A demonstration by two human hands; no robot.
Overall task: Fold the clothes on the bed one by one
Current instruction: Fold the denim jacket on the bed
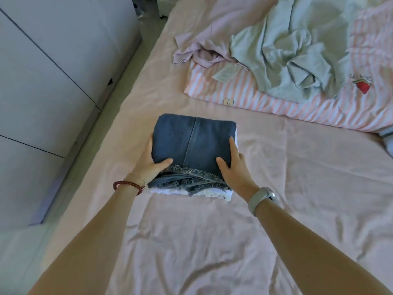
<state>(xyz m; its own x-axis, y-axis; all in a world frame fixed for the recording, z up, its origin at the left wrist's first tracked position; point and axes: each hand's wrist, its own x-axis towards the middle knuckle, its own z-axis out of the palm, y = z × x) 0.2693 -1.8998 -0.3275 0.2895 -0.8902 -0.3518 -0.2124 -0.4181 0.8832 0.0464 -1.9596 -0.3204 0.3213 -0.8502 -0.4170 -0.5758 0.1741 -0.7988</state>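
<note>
A folded pair of dark blue jeans (191, 143) with frayed hems lies on top of a folded white garment (221, 195) on the pink bed sheet (212, 241). My left hand (152, 165) grips the left side of the jeans, thumb on top and fingers along the edge. My right hand (232, 167) grips the right side the same way, thumb on the denim. Farther back, a crumpled pale green garment (297, 54) and a crumpled lilac garment (202, 50) lie unfolded.
A pink-and-white striped quilt (319, 105) with a strawberry motif covers the far right of the bed, under the loose clothes. A grey wardrobe (53, 71) stands along the left, with a narrow strip of floor (119, 86) between it and the bed.
</note>
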